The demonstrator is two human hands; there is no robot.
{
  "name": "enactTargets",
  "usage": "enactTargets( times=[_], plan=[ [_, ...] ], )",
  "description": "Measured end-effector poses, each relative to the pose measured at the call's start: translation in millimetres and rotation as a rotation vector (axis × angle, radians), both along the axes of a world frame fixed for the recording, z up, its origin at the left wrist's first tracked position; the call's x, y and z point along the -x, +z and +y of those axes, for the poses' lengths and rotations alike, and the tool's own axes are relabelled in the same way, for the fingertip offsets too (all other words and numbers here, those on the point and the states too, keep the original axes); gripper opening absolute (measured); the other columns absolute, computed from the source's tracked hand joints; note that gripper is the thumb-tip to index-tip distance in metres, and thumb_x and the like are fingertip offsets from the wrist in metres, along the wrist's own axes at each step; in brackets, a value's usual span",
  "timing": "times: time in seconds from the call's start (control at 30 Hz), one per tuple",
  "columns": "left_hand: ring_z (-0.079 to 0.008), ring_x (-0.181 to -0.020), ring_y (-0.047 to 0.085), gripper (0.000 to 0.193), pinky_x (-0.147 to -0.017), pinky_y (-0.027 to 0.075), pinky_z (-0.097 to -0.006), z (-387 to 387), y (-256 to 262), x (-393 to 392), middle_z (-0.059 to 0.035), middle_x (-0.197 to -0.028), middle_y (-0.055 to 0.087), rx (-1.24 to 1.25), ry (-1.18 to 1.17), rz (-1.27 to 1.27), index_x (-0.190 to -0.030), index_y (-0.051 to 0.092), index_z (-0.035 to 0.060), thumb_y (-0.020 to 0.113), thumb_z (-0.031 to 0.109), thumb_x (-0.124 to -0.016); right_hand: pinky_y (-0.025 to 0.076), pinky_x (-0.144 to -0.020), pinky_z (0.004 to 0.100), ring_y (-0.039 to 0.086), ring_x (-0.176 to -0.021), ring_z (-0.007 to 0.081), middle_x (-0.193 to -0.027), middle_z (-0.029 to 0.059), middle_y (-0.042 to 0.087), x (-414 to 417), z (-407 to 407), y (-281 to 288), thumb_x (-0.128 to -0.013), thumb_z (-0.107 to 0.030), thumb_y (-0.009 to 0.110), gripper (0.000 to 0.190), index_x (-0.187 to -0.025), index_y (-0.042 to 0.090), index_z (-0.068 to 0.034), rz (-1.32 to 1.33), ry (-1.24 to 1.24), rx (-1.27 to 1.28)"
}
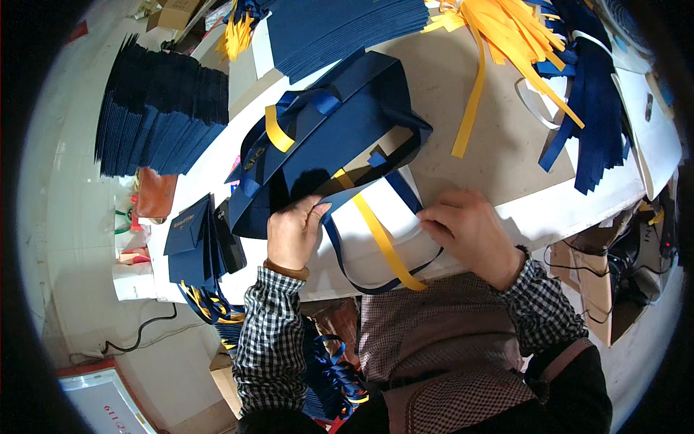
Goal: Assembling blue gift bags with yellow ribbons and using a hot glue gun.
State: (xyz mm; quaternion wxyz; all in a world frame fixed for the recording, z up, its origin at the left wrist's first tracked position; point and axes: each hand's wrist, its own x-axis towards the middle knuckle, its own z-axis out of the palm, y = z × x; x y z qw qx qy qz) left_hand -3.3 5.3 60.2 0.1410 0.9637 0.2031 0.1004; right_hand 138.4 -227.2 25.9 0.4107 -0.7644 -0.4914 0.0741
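A navy blue paper gift bag (355,116) lies tilted on the work table, its open mouth towards me. My left hand (291,236) grips the near rim of the bag between thumb and fingers. A navy ribbon handle (337,255) loops down from that rim over the table's front edge. My right hand (469,230) pinches navy ribbon at the rim's right end; the fingers hide the exact hold. One yellow ribbon (379,236) hangs from the near rim, and a second yellow strip (277,130) curls on the far panel beside a navy ribbon loop (325,102).
Navy paper stacks stand at the back (347,32) and far left (162,114). Yellow ribbon strips (504,32) and navy ribbon strips (596,130) lie at right on grey board (488,163). Small navy folders (190,233) and a black box (230,238) stand left. A carton (591,282) with cables sits below right.
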Motion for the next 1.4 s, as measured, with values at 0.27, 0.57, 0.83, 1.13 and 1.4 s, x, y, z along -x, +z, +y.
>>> enactTargets(
  times=[0.27,0.57,0.83,1.13,1.4],
  plan=[
    [-0.0305,-0.065,0.066,0.016,-0.057,0.051,-0.0348,-0.1,-1.0,0.7,-0.0167,-0.077,0.066,0.016,0.004,-0.003,-0.089,0.068,0.0028,0.067,0.018,-0.083,0.047,-0.075,0.0366,0.061,-0.075,0.0237,-0.08,0.0087,0.062,4.2,-0.4,-4.0,-0.076,-0.01,0.068,0.01,-0.083,0.066,-0.003,-0.037,0.008,0.006],
    [-0.023,-0.077,0.068,0.022,-0.063,0.056,-0.0321,-11.3,-17.0,23.6,-0.0112,-0.094,0.069,-0.227,-0.156,-0.01,-0.102,0.067,0.0084,0.061,0.011,-0.081,0.049,-0.077,0.0374,0.061,-0.084,0.0259,-0.094,0.0122,0.063,-1.9,-31.5,10.7,-0.078,-0.013,0.068,0.02,-0.095,0.069,-0.004,0.105,0.078,-0.063],
    [-0.0316,-0.097,0.058,0.055,-0.088,0.047,-0.0415,-53.8,-5.4,22.9,-0.0192,-0.114,0.056,-0.224,-0.231,-0.018,-0.121,0.056,-0.0038,0.069,0.024,-0.075,0.038,-0.102,0.0404,0.046,-0.121,0.0309,-0.133,0.0163,0.048,-112.7,-353.0,30.1,-0.094,-0.027,0.053,0.046,-0.133,0.046,-0.004,-1.055,-0.977,0.988],
    [-0.0382,-0.104,0.057,0.078,-0.092,0.046,-0.0479,-57.2,-19.6,48.2,-0.0294,-0.126,0.048,-0.174,-0.211,-0.006,-0.134,0.051,0.0255,0.069,0.056,-0.065,0.048,-0.039,0.0303,0.061,-0.05,0.0172,-0.063,0.0072,0.062,-218.6,-497.4,-13.3,-0.087,-0.044,0.06,0.036,-0.088,0.055,-0.008,0.784,-1.173,0.396],
    [-0.0418,-0.121,0.047,0.081,-0.1,0.039,-0.0536,-58.2,-24.6,48.7,-0.0298,-0.132,0.042,-0.093,-0.229,-0.027,-0.134,0.049,0.0254,0.069,0.059,-0.063,0.046,-0.051,0.027,0.057,-0.055,0.0137,-0.068,0.0044,0.06,-131.5,-440.6,-7.1,-0.086,-0.034,0.063,0.029,-0.09,0.058,-0.005,0.45,-1.281,-0.088]
  ],
)
